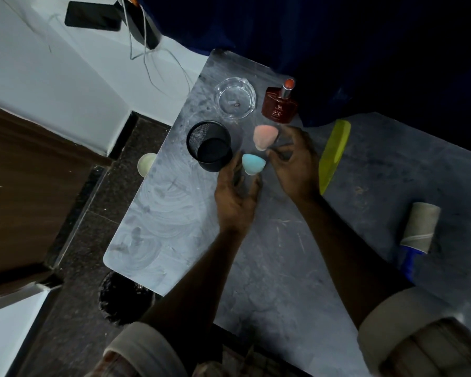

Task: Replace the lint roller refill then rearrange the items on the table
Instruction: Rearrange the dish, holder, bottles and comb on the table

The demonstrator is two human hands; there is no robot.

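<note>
On the grey table [174, 213] my left hand [237, 197] pinches the narrow end of a blue makeup sponge [252, 164], holding it upright. My right hand [294, 164] grips a pink makeup sponge [264, 136] by its lower end, just above and right of the blue one. The lint roller [419, 227], with a pale roll and a blue handle, lies alone at the table's right edge. A black mesh cup [210, 145] stands just left of the sponges.
A clear glass ashtray [235, 97] and a red perfume bottle [279, 104] stand at the table's far end. A yellow-green comb [333, 153] lies right of my right hand. A pale round object [146, 164] sits beyond the table's left edge. Cables and a dark device [93, 16] lie far left.
</note>
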